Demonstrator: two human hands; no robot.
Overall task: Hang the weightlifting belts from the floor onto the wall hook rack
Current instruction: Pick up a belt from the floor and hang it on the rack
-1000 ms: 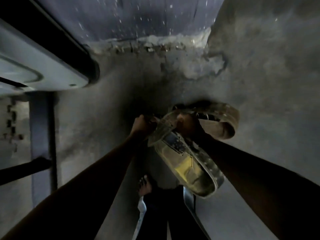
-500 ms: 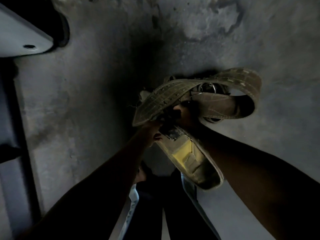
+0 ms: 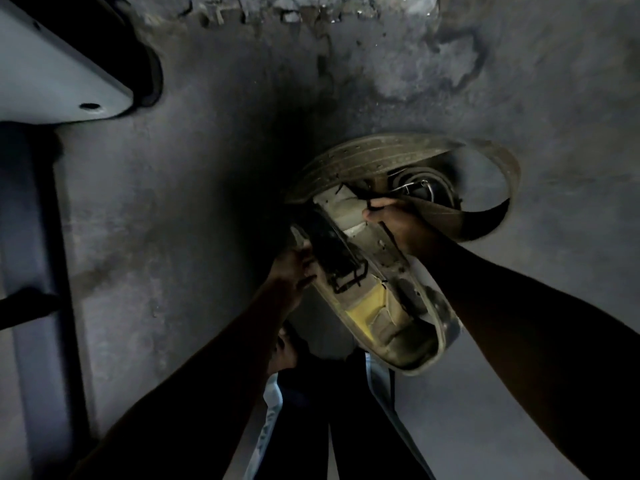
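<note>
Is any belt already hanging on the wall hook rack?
No: no rack shows, and both belts are in the left hand and right hand.

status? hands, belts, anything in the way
Left hand on the yellow-lined belt by its black buckle. Right hand grips straps at its top. Olive belt looped behind. Hook rack not in view; nothing blocking seen.

Belts: two weightlifting belts bunched together above the floor.
Hands: left hand on the bundle's left side, right hand on its right.
Equipment: machine frame far left.
</note>
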